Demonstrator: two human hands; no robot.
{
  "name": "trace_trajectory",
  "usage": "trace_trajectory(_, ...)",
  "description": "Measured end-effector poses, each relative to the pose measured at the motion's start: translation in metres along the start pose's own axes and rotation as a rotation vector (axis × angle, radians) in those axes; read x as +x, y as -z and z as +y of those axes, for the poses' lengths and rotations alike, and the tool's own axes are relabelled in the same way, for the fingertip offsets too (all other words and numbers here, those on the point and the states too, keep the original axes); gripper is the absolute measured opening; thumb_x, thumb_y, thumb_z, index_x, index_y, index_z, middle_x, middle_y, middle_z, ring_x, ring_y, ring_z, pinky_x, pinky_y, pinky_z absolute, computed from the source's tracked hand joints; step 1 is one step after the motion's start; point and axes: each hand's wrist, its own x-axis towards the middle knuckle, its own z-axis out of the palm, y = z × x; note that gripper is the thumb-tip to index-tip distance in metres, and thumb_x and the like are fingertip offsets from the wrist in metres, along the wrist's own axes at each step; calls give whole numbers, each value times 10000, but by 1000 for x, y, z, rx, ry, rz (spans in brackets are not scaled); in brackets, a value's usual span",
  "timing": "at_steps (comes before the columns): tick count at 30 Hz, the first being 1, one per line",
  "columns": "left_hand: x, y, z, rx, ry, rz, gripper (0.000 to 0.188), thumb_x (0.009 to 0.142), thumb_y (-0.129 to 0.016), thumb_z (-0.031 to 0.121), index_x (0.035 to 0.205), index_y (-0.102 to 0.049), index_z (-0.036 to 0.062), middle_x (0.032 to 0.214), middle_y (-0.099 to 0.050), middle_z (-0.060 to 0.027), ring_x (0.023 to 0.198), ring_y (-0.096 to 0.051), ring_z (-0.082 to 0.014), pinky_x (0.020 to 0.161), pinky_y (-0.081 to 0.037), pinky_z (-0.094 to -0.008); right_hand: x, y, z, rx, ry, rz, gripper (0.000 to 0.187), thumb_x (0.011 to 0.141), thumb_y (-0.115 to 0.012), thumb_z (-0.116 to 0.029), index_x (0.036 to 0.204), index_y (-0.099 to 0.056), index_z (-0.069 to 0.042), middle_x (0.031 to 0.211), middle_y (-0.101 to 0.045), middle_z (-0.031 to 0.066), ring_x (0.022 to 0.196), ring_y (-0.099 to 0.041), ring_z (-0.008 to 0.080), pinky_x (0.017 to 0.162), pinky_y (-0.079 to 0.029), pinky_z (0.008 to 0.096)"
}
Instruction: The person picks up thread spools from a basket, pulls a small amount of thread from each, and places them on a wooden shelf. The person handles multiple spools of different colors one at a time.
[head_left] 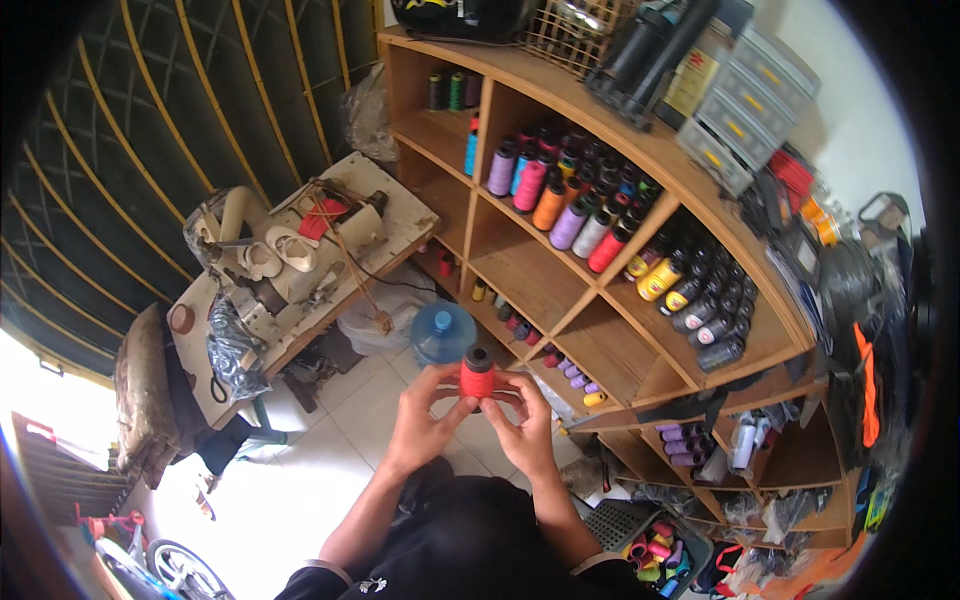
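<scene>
Where the two hands meet, one spool of red thread (478, 382): wound body, dark top with a hole at its centre, standing roughly upright, raised in front of the person's dark shirt (480, 530).

Left hand (428, 412): closed on the spool's left side, thumb to the near face, fingers bent round toward the side. Right hand (522, 418): matching grip on the right side, thumb low on the near face. Fingertips behind the spool: hidden, contact there not certain.

Handling, as judged: light, firm at the core, slightly yielding and smooth in its windings; unlikely to break, though outer turns could slip or snag if pinched hard. Best hold: round the middle of the body with spread fingers, or by the dark top where no thread lies.

Surroundings: blue water jug (440, 338) on the tiled floor, just beyond the spool; wooden shelving unit (640, 365) ahead and to the right, with purple, pink, orange, grey and red thread spools standing in one compartment, yellow and dark ones in the next. Left: worktable (402, 205) bearing a sewing machine (265, 295) and a pair of pale shoes (290, 248). Lower right: dark basket (612, 520) of mixed-colour spools.
</scene>
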Motion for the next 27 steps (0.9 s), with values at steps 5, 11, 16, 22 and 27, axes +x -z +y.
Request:
trace_trajectory(5, 29, 56, -8, 61, -17, 119, 376, 808, -692, 7, 1162, -566, -15, 1064, -597, -107, 994, -611, -198, 868, -511, -339, 50, -53, 16, 11, -2, -85, 275, 834, -652, -20, 1096, -571, 6, 1070, -562, 95, 998, -597, 185, 847, -512, 313)
trace_trajectory(11, 85, 96, -22, 90, -36, 189, 360, 800, -698, 8, 1136, -571, -15, 1063, -614, -121, 984, -620, -209, 843, -517, -339, 113, -86, 43, 20, -19, -95, 269, 828, -662, -10, 1079, -570, 10, 1061, -575, 87, 969, -603, 167, 828, -503, 293)
trace_trajectory(16, 158, 120, -29, 103, -81, 249, 331, 796, -702, 14, 1094, -562, -17, 1039, -637, -126, 973, -625, -205, 838, -510, -339, 183, -111, 65, 79, -6, -19, 264, 822, -659, 8, 1072, -575, 4, 1059, -580, 91, 970, -600, 160, 801, -507, 279)
trace_trajectory(22, 252, 148, -43, 164, -59, 216, 327, 819, -688, 8, 1109, -537, -2, 1045, -614, -82, 957, -594, -148, 855, -478, -303, 272, -129, 89, 62, -40, 31, 278, 838, -617, 36, 1109, -566, -3, 1073, -549, 82, 979, -588, 158, 796, -499, 262)
trace_trajectory(27, 325, 166, -59, 170, -87, 193, 317, 819, -685, 12, 1104, -547, -4, 1057, -625, -103, 966, -603, -163, 848, -485, -317, 334, -139, 102, 38, -46, 42, 354, 872, -568, 17, 1222, -523, -18, 1133, -516, 90, 1017, -565, 168, 834, -478, 277)
